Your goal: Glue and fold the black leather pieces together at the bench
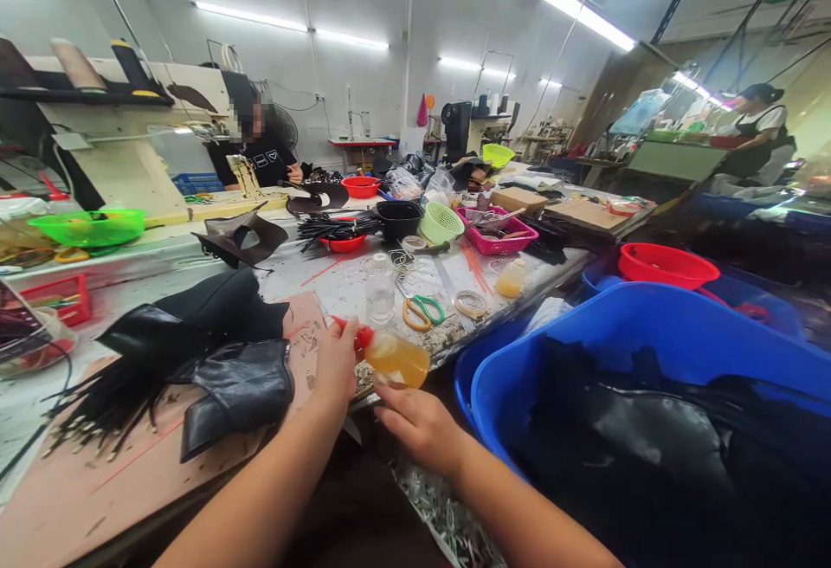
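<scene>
A squeeze bottle of amber liquid (406, 362) lies tilted almost on its side, its red nozzle cap pointing left. My left hand (336, 364) is closed round the cap end. Just under the bottle is my right hand (419, 425), its fingers bent together against or close to the bottle's underside; what they pinch, if anything, is hidden. Left of my hands, black leather pieces (243, 386) and a bundle of thin black straps (120, 386) rest on a pinkish board (149, 481). A clear bottle (380, 289) and scissors with orange and green handles (423, 312) stand or lie beyond.
A big blue tub (519, 360) of black material stands at my right, with a red basin (668, 263) behind it. A tape roll (470, 304), a second amber bottle (512, 277) and a magenta basket (499, 242) are along the table. A co-worker (260, 148) sits across.
</scene>
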Demonstrator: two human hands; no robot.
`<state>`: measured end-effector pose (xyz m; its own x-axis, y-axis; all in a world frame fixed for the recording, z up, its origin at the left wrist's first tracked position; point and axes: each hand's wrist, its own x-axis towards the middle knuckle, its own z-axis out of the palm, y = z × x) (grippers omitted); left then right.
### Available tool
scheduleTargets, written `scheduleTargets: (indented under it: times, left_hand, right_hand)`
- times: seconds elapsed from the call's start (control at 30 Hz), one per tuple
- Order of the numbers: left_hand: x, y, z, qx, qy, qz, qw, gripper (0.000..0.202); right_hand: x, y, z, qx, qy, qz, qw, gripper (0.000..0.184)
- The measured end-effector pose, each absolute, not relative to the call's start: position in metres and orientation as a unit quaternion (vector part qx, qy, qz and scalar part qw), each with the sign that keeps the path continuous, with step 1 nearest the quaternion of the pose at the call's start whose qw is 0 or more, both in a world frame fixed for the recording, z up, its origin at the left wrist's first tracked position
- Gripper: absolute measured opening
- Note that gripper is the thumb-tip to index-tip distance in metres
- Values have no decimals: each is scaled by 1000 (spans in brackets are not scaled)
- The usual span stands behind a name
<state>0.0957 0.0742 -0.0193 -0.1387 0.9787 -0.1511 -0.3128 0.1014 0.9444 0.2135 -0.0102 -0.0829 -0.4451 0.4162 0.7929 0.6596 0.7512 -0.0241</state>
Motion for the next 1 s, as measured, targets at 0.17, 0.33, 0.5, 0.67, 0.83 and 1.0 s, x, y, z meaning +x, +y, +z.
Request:
scheduleTargets:
  times: [0.17,0.33,0.5,0.67,0.83,1.0]
  left_hand:
    - [95,73,-15,353,473,575,566,39]
    - [98,73,-16,360,462,577,570,39]
    - [102,71,-16,360,449,575,581,39]
    - [102,73,-15,337,442,589,587,36]
    - [102,75,-10,319,444,599,586,28]
    - [99,76,-9,313,437,604,589,23]
  right_hand:
    - [237,-13,-85,-365,-787,-176,466,27]
    - [242,-10,-77,-416,-769,-101,475,46]
    - [236,-12,-71,-389,-783,-90,477,38]
    - [228,-14,-76,-327,-805,-135,476,17]
    - [222,-12,-90,-377,-816,-146,414,18]
    - [238,-13,-107,-434,-770,-123,451,21]
